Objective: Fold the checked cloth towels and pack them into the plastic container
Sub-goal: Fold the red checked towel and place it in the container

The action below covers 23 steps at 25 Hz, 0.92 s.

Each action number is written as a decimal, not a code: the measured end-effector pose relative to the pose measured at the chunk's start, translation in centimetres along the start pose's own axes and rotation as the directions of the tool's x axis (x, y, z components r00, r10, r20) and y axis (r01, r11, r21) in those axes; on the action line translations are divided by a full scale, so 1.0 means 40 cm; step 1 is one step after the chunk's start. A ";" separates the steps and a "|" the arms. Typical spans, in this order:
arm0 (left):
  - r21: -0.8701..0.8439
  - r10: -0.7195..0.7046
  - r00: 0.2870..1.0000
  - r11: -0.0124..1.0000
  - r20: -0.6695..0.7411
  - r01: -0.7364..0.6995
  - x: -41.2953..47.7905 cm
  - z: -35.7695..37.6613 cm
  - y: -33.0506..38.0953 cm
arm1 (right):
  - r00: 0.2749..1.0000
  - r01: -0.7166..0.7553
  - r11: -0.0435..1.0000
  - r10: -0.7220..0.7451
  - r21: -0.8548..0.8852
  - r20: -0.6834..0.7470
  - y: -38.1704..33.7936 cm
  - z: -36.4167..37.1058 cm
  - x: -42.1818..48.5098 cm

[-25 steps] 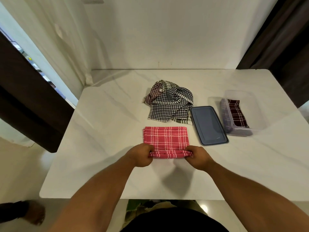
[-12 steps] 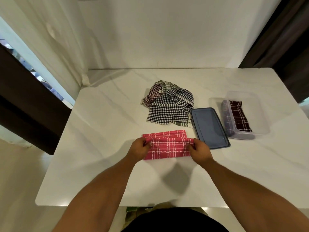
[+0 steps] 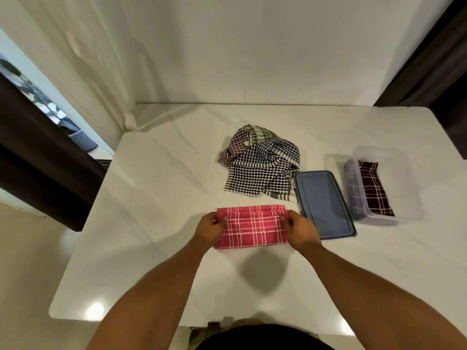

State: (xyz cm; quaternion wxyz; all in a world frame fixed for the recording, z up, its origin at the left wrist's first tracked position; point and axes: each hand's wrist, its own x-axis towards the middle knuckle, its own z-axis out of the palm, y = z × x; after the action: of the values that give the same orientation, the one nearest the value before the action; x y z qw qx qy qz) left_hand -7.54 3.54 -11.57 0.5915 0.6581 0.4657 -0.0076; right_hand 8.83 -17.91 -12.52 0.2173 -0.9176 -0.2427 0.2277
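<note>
White marble-veined counter (image 3: pixel 151 223) stretches out in front of me and butts against a pale wall (image 3: pixel 252 46) at its far edge, with a dark curtain (image 3: pixel 38 160) hanging off to the left. Near me, at the middle of the counter, lies the red checked towel (image 3: pixel 252 228), folded into a flat rectangle with a narrow strip of its lower layer showing along the far edge. My left grip (image 3: pixel 211 229) pinches the towel's left end, thumb on top and fingers curled around the edge. My right grip (image 3: pixel 300 231) grasps the right end the same way. Beyond the red towel, farther across the counter, sits a loose pile of checked towels (image 3: pixel 260 170), mostly black and white with a reddish one bunched at its far left. Just right of that pile, a blue lid (image 3: pixel 323 203) lies flat, its near left corner close beside my right grip. Right of the lid stands the clear plastic container (image 3: pixel 404 178), open at the top. Inside it, along its left side, a folded maroon checked towel (image 3: pixel 374 188) lies against a purple checked towel (image 3: pixel 353 188).
</note>
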 end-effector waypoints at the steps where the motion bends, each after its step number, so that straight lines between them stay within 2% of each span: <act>1: -0.007 -0.024 1.000 1.000 0.016 0.024 0.002 -0.001 -0.002 | 1.000 -0.004 1.000 0.004 -0.018 0.001 0.000 0.004 0.005; 4: 0.058 -0.032 0.998 0.998 0.045 0.030 0.015 -0.002 -0.006 | 0.999 -0.036 0.998 0.037 -0.055 0.002 -0.005 0.012 0.009; 7: 0.259 0.008 1.000 0.966 -0.013 -0.004 0.027 0.003 -0.005 | 0.997 -0.070 0.996 0.070 -0.045 -0.013 -0.016 0.016 0.014; 10: 0.346 0.043 0.997 0.938 -0.063 -0.019 0.026 0.015 0.000 | 0.995 -0.095 0.993 0.094 -0.065 -0.025 -0.030 0.017 0.016; 23: 0.407 0.193 0.952 0.910 -0.237 -0.083 0.010 0.036 0.011 | 0.982 -0.160 0.979 0.145 -0.125 -0.117 -0.059 0.037 0.027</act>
State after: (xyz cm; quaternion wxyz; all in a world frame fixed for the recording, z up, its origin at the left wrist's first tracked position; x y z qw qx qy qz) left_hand -6.27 2.69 -11.89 0.3769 0.7895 0.4834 0.0320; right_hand 8.06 -15.04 -12.83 0.1499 -0.9570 -0.1742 0.1773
